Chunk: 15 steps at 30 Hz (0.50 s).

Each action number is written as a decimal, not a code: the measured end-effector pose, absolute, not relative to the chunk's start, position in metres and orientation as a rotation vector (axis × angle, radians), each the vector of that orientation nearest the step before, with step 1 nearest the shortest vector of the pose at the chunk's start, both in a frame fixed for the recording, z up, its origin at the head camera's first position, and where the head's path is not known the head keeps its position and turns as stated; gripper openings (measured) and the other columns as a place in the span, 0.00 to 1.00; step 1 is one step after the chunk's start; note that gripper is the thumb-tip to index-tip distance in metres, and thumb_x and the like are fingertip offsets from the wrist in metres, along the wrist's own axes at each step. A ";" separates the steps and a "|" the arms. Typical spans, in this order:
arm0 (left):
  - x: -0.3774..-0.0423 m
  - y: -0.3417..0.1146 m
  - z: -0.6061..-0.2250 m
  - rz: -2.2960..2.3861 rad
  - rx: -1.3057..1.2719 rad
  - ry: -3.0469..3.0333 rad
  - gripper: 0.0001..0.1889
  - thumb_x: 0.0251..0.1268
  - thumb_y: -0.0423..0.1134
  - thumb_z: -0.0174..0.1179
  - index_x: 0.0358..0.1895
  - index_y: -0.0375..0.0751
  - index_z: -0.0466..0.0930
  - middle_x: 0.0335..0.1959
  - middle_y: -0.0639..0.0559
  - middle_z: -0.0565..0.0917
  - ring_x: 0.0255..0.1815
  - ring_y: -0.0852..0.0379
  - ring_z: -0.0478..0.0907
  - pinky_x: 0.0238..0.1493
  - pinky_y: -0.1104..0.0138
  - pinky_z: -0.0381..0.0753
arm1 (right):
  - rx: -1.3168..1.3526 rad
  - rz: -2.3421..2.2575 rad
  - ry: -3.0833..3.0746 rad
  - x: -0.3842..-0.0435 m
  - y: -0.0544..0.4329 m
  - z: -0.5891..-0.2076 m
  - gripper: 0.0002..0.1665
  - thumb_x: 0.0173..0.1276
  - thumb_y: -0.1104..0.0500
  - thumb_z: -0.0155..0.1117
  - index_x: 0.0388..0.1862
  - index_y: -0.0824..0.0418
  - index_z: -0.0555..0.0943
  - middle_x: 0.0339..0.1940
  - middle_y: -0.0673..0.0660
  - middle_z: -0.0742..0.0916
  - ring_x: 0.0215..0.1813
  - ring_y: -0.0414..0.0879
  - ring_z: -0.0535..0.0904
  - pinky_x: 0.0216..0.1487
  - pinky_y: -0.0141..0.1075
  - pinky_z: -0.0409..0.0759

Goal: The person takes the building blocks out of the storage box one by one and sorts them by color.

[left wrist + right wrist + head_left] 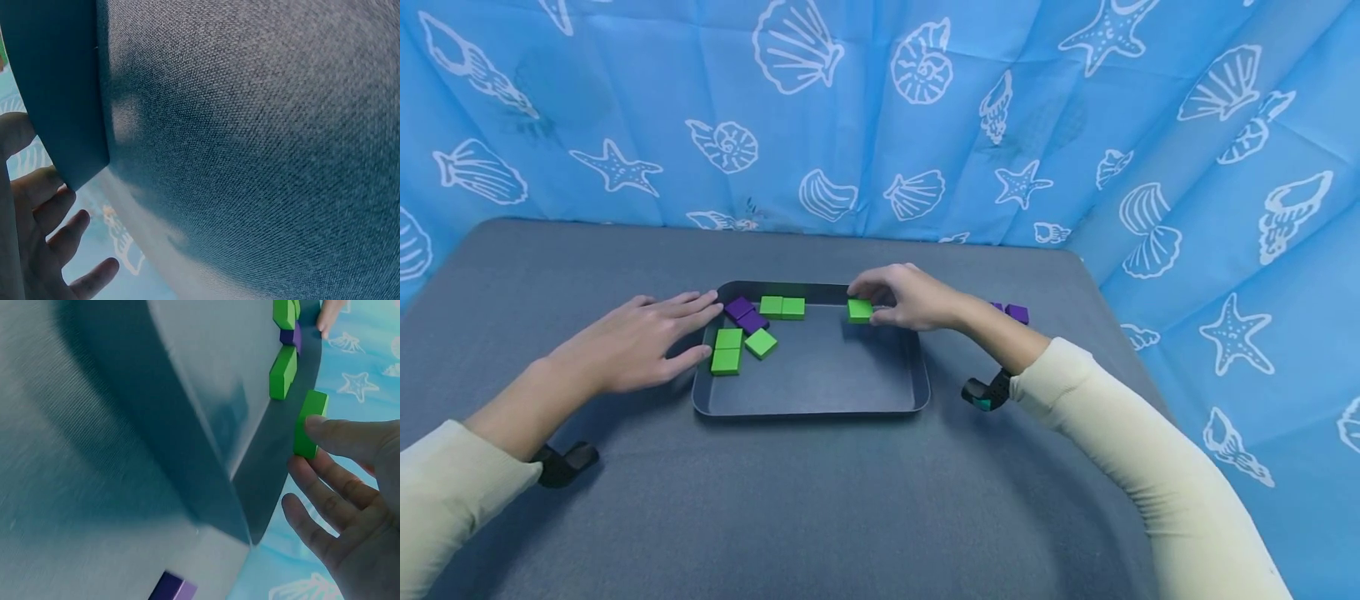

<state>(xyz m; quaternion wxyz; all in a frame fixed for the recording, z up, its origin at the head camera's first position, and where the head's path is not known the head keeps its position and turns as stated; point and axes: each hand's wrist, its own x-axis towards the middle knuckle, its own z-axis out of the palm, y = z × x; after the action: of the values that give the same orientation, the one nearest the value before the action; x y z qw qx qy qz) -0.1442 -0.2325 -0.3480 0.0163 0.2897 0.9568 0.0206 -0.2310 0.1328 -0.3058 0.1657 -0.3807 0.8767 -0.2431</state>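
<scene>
Head view: right hand (pixel 910 297), grip pinched on a green block (pixel 860 312) over the far right of the tray (pixel 827 375); left hand (pixel 632 342), fingers outstretched, at its left rim!

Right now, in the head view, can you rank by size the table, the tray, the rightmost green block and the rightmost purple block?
Largest to smallest:
1. Table
2. Tray
3. Rightmost green block and rightmost purple block: these look about alike, so I won't rank them.
</scene>
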 end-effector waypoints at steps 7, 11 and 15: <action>-0.145 -0.233 -0.349 0.052 0.892 2.976 0.34 0.74 0.56 0.52 0.75 0.38 0.64 0.75 0.37 0.64 0.73 0.36 0.64 0.61 0.34 0.67 | -1.054 -0.680 2.540 -0.225 0.160 -0.300 0.26 0.65 0.68 0.68 0.63 0.64 0.78 0.56 0.56 0.85 0.58 0.49 0.80 0.60 0.48 0.78; -0.145 -0.232 -0.349 0.046 0.891 2.969 0.34 0.74 0.56 0.51 0.75 0.38 0.63 0.75 0.37 0.64 0.73 0.36 0.64 0.61 0.34 0.67 | -1.043 -0.643 2.538 -0.217 0.174 -0.299 0.26 0.65 0.68 0.68 0.62 0.63 0.79 0.55 0.55 0.85 0.57 0.48 0.80 0.60 0.49 0.78; -0.145 -0.231 -0.348 0.046 0.890 2.966 0.34 0.74 0.56 0.51 0.75 0.38 0.63 0.75 0.38 0.64 0.73 0.36 0.63 0.61 0.34 0.67 | -1.053 -0.650 2.520 -0.208 0.188 -0.299 0.26 0.64 0.70 0.68 0.62 0.64 0.79 0.56 0.56 0.85 0.58 0.49 0.81 0.62 0.50 0.77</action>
<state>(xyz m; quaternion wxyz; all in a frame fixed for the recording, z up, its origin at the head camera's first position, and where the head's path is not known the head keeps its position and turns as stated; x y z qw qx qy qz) -0.1454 -0.2311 -0.3479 0.0224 0.2875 0.9574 0.0149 -0.2076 0.1879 -0.2993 0.1664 -0.3699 0.8851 -0.2283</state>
